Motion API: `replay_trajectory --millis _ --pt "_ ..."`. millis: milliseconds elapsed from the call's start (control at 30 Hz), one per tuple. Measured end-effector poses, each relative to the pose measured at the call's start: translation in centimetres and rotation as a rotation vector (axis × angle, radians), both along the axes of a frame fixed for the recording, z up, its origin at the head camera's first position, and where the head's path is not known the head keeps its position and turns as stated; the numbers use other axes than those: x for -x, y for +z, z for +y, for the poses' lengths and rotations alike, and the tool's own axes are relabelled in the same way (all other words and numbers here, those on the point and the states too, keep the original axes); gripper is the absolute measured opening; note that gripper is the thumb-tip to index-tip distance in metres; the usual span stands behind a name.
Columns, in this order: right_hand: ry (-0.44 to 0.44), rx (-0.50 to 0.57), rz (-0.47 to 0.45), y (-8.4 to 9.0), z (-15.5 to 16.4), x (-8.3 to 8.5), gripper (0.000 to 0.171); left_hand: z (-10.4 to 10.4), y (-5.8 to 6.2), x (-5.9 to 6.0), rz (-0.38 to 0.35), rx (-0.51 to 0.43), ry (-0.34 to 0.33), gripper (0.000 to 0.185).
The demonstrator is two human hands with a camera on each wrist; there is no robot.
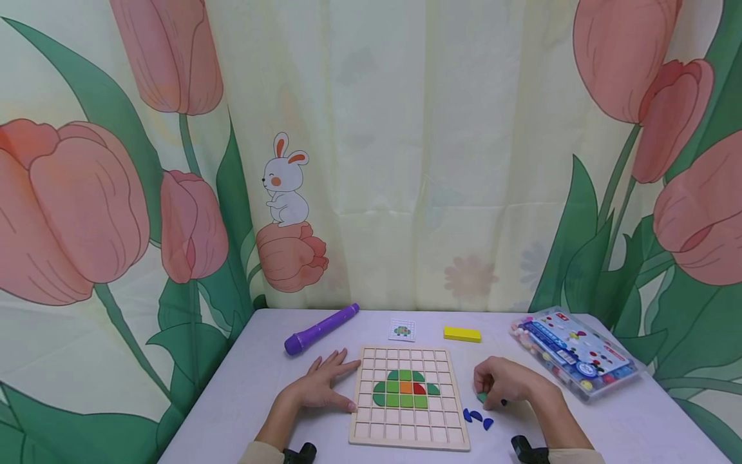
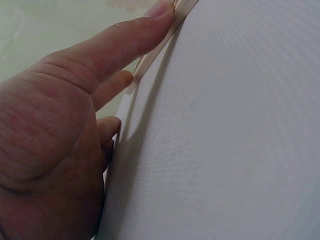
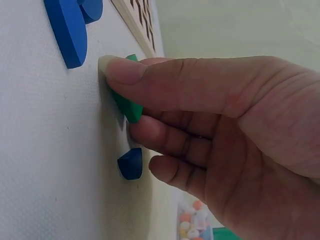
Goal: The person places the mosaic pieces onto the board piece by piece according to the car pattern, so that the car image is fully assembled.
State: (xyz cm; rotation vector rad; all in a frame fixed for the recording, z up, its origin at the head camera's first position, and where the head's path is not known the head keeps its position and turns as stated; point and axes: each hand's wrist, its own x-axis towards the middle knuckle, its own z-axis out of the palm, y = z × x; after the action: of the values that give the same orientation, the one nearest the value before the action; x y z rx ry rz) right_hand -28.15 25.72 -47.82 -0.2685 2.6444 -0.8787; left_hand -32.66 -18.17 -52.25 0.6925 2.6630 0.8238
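A wooden grid board (image 1: 371, 430) lies on the table, with green, orange and red pieces forming a turtle-like shape in its cells. My left hand (image 1: 317, 384) rests at the board's left edge, fingers spread, thumb and fingertips against the rim. Right of the board, my right hand (image 1: 505, 380) pinches a green block (image 3: 131, 107) between thumb and fingers, close over the tabletop. Its far side is hidden behind the thumb. Several blue pieces (image 1: 488, 423) lie just in front of that hand; one small blue piece (image 3: 131, 164) sits beneath its curled fingers.
Behind the board lie a small pattern card (image 1: 402, 330) and a yellow block (image 1: 462, 334). A purple microphone (image 1: 321, 330) is at the back left. At the right stands a clear plastic case (image 1: 580, 354) of colourful beads. A printed curtain hangs behind the table.
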Motion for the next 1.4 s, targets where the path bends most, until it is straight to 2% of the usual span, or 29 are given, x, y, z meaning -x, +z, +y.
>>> replay_trajectory --millis 267,467,600,1100,1400 --pt "0.075 0.063 0.039 -0.1 0.2 0.3 0.021 0.0 0.0 -0.1 -0.002 -0.005 0.002 0.1" --pt "0.136 0.14 0.022 -0.1 0.6 0.4 0.014 -0.1 0.0 -0.1 0.002 -0.01 -0.003 0.099" --pt "0.152 0.155 0.041 0.0 0.6 0.4 0.014 0.0 0.0 -0.2 -0.008 -0.01 0.003 0.097" --pt "0.116 0.184 0.094 -0.1 -0.3 0.9 0.014 0.1 0.0 -0.1 0.004 -0.007 0.002 0.093" --pt "0.092 0.281 0.187 0.3 -1.4 1.0 0.012 0.1 0.2 -0.2 -0.01 -0.017 0.007 0.095"
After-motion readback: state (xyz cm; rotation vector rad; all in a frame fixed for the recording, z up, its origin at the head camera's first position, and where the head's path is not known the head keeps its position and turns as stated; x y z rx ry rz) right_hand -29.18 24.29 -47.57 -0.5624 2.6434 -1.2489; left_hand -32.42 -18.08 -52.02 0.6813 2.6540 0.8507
